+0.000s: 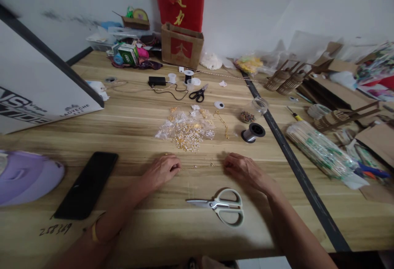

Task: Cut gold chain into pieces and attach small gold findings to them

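The left hand and the right hand are pinching a thin gold-coloured metal chain, fingertips clamped on it, the chain running between them. Steel-bladed scissors with pale looped handles are lying nearer than the fingers; a gold-and-silver-coloured heap of small shiny pieces is sitting beyond.

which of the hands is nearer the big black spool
Right. The right hand is on the near side of the big black spool, slightly left; the left hand is farther left along the gold chain.
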`<move>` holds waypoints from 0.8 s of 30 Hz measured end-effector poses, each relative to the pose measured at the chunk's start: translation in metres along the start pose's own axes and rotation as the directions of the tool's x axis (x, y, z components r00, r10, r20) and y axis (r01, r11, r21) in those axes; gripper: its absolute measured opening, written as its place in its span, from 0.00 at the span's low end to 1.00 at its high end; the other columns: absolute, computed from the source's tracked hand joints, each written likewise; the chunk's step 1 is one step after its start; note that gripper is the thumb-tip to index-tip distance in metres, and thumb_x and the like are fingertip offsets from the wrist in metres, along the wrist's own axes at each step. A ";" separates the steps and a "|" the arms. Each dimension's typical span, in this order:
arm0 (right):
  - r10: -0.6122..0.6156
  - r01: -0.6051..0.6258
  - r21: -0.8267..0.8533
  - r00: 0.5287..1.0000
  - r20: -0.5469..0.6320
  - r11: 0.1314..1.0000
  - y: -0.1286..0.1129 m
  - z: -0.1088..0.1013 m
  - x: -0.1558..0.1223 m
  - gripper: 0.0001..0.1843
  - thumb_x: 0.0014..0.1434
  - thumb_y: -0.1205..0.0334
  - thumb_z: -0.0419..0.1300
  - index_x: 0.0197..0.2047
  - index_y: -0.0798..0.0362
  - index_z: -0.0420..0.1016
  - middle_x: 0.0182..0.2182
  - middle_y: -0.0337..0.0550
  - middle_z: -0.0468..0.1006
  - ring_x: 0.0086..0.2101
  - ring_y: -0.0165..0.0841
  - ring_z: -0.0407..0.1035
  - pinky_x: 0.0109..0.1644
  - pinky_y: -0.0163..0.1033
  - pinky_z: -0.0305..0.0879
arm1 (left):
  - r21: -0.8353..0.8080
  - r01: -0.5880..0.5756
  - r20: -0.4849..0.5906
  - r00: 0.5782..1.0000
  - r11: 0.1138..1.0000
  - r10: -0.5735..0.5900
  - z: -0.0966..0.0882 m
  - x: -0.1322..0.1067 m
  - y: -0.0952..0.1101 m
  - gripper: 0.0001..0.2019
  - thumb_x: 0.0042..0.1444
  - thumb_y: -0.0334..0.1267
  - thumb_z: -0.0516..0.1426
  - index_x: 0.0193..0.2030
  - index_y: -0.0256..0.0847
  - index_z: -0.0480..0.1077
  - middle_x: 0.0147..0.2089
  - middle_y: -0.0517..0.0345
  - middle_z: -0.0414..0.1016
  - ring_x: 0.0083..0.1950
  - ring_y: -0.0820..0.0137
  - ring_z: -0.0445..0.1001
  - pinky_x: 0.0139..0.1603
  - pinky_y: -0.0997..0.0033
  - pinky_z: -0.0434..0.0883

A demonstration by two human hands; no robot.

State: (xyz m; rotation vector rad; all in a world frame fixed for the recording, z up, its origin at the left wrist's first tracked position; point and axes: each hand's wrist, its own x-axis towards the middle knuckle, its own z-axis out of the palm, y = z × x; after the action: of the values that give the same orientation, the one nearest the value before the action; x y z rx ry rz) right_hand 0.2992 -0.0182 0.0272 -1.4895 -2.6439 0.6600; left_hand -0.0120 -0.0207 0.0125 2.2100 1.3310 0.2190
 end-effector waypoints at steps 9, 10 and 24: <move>-0.015 0.015 0.047 1.000 -0.007 0.999 0.001 -0.001 0.000 0.03 0.58 0.66 0.54 0.35 0.52 0.69 0.33 0.41 0.72 0.33 0.32 0.67 0.35 0.34 0.57 | -0.001 -0.018 -0.002 1.000 1.000 0.018 0.002 0.001 -0.003 0.06 0.54 0.29 0.54 0.30 0.38 0.73 0.31 0.57 0.72 0.33 0.70 0.69 0.36 0.73 0.61; -0.012 0.012 0.058 1.000 -0.006 0.998 0.001 -0.001 0.000 0.03 0.58 0.66 0.54 0.35 0.52 0.69 0.33 0.40 0.72 0.33 0.32 0.67 0.35 0.34 0.57 | -0.001 -0.014 0.000 1.000 1.000 0.014 0.002 0.001 -0.002 0.06 0.54 0.29 0.54 0.30 0.38 0.73 0.31 0.57 0.72 0.33 0.70 0.69 0.36 0.73 0.61; -0.050 0.060 0.141 0.996 -0.078 0.988 -0.010 -0.006 0.003 0.08 0.63 0.60 0.51 0.35 0.54 0.68 0.31 0.41 0.71 0.30 0.30 0.65 0.34 0.34 0.57 | -0.009 -0.014 0.003 1.000 1.000 0.014 -0.007 0.001 0.003 0.08 0.56 0.32 0.54 0.30 0.38 0.73 0.30 0.57 0.73 0.33 0.69 0.69 0.37 0.73 0.61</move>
State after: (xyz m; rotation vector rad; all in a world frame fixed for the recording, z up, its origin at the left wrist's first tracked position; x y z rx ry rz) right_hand 0.2910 -0.0176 0.0358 -1.3704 -2.5145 0.7570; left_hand -0.0123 -0.0187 0.0193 2.2120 1.3114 0.2264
